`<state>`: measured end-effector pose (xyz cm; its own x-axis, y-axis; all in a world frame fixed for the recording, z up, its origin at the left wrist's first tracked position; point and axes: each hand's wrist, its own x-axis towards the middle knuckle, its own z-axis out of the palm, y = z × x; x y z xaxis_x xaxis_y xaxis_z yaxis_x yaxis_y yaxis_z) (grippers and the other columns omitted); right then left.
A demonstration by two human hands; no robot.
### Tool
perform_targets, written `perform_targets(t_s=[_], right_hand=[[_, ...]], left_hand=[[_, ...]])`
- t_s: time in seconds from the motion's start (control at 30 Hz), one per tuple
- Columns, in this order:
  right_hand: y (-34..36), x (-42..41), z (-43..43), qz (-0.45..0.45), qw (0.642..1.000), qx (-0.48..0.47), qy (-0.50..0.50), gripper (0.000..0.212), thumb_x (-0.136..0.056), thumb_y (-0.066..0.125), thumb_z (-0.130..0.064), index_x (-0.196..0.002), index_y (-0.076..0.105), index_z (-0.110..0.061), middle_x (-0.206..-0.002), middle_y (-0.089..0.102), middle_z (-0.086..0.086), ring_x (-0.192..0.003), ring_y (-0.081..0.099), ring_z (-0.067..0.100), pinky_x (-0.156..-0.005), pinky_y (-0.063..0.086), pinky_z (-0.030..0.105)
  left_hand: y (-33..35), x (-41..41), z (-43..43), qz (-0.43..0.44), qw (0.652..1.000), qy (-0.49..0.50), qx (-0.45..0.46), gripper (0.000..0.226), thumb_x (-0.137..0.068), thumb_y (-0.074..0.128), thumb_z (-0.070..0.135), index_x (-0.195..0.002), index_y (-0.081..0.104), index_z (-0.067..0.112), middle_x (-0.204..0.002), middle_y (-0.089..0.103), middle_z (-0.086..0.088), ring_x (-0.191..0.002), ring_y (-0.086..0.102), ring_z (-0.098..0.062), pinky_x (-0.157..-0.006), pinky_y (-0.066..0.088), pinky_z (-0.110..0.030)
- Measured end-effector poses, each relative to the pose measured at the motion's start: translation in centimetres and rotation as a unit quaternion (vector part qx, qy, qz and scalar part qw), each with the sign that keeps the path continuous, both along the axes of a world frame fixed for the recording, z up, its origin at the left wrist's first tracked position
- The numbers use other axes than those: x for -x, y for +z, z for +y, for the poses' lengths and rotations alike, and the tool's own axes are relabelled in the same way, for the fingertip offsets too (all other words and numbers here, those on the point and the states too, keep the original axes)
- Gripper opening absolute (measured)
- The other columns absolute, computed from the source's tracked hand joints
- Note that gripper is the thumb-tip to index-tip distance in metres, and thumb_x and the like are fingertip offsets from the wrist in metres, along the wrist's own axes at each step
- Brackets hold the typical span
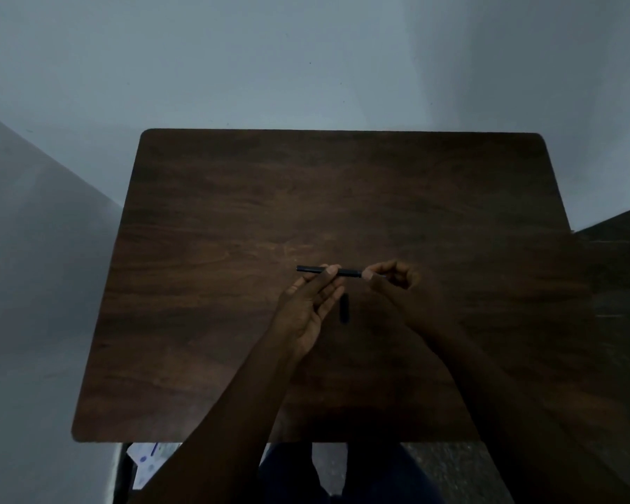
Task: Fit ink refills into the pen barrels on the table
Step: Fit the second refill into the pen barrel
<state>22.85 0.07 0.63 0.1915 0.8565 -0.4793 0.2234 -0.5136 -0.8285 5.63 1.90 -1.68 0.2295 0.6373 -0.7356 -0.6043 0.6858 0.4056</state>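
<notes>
A dark pen barrel [348, 273] is held level above the middle of the brown table [233, 249]. My left hand [311, 307] pinches it near its middle between thumb and fingers. My right hand [390, 281] has its fingertips closed at the barrel's right end, where a thin pale refill tip barely shows; the dim light hides the detail. A short dark pen piece [344, 308], perhaps a cap, lies on the table just below the barrel, between my two hands.
Grey walls stand behind and to the left of the table. A dark surface [619, 256] adjoins the table's right edge. Below the front edge are my legs and some printed paper [150, 463] on the floor.
</notes>
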Motion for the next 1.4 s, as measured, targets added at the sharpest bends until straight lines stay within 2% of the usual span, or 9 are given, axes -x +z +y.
perform_targets(t_s=[0.23,0.4,0.53,0.67,0.77,0.93,1.1,1.23,1.4], right_hand=[[-0.2,-0.1,0.1,-0.023,0.999,-0.033,-0.006,0.019,-0.085,0.073,-0.02,-0.099,0.069,-0.008,-0.089,0.068,0.003,-0.075,0.06,0.01,-0.06,0.048,0.008],[-0.3,-0.4,0.4,-0.031,0.999,-0.003,0.023,0.031,-0.088,0.064,-0.043,-0.086,0.071,-0.013,-0.084,0.071,0.011,-0.077,0.064,0.018,-0.076,0.052,0.034],[-0.3,-0.4,0.3,-0.042,0.998,-0.028,0.028,0.022,-0.085,0.073,-0.026,-0.097,0.071,-0.008,-0.084,0.067,0.006,-0.067,0.058,0.01,-0.059,0.049,0.013],[-0.4,-0.6,0.5,-0.043,0.999,-0.017,0.023,0.038,-0.082,0.066,-0.052,-0.087,0.072,-0.015,-0.077,0.068,0.004,-0.069,0.06,0.009,-0.067,0.048,0.025],[-0.4,-0.9,0.4,-0.073,0.995,-0.049,0.057,0.022,-0.078,0.079,-0.027,-0.097,0.071,-0.022,-0.082,0.069,-0.008,-0.065,0.059,-0.004,-0.06,0.045,0.008],[-0.8,-1.0,0.5,-0.076,0.996,-0.003,0.048,0.039,-0.09,0.061,-0.047,-0.068,0.066,-0.015,-0.061,0.056,-0.003,-0.055,0.051,0.002,-0.056,0.04,0.023],[-0.7,-0.8,0.4,-0.06,0.997,-0.034,0.044,0.022,-0.086,0.072,-0.022,-0.102,0.069,-0.007,-0.089,0.067,0.009,-0.07,0.057,0.007,-0.054,0.042,0.002],[-1.3,-0.6,0.4,-0.018,1.0,0.015,0.012,0.048,-0.085,0.059,-0.058,-0.094,0.07,-0.012,-0.082,0.065,0.0,-0.078,0.061,0.014,-0.069,0.046,0.016],[-1.2,-0.6,0.4,-0.04,0.998,-0.022,0.046,0.018,-0.089,0.068,-0.028,-0.093,0.068,-0.01,-0.082,0.064,0.002,-0.073,0.058,0.009,-0.069,0.046,0.021]], left_hand=[[0.0,-0.1,-0.1,-0.007,1.0,-0.001,0.002,0.022,-0.088,0.067,0.004,-0.11,0.065,0.004,-0.091,0.078,-0.005,-0.085,0.075,-0.013,-0.074,0.061,-0.024],[-0.3,0.0,-0.2,-0.007,1.0,-0.005,0.002,0.026,-0.087,0.069,0.005,-0.112,0.065,0.003,-0.094,0.078,-0.006,-0.087,0.075,-0.014,-0.073,0.06,-0.024],[-0.4,0.1,-0.1,-0.008,1.0,-0.002,-0.003,0.027,-0.086,0.07,0.006,-0.112,0.065,0.003,-0.097,0.076,-0.007,-0.086,0.075,-0.013,-0.072,0.06,-0.023],[-0.5,0.0,-0.2,-0.009,1.0,-0.005,-0.008,0.024,-0.086,0.069,0.006,-0.11,0.066,0.004,-0.095,0.077,-0.005,-0.086,0.075,-0.012,-0.073,0.06,-0.023],[-0.4,0.0,-0.2,-0.008,1.0,-0.002,-0.011,0.022,-0.088,0.067,0.005,-0.11,0.066,0.003,-0.092,0.077,-0.005,-0.083,0.075,-0.012,-0.073,0.06,-0.023],[-0.3,0.1,0.0,-0.009,1.0,-0.001,-0.011,0.031,-0.08,0.072,0.007,-0.11,0.066,0.004,-0.093,0.078,-0.005,-0.084,0.076,-0.013,-0.071,0.06,-0.023],[-0.3,0.2,0.1,-0.007,1.0,-0.001,-0.011,0.04,-0.073,0.075,0.01,-0.112,0.066,0.004,-0.095,0.078,-0.006,-0.086,0.076,-0.013,-0.071,0.06,-0.023],[-0.1,0.2,0.1,-0.011,1.0,-0.003,-0.008,0.036,-0.076,0.074,0.008,-0.111,0.066,0.004,-0.099,0.077,-0.007,-0.086,0.076,-0.013,-0.073,0.06,-0.023],[-0.1,0.3,0.1,-0.009,1.0,-0.006,0.002,0.024,-0.085,0.069,0.004,-0.109,0.067,0.006,-0.098,0.077,-0.007,-0.087,0.076,-0.013,-0.073,0.061,-0.025]])
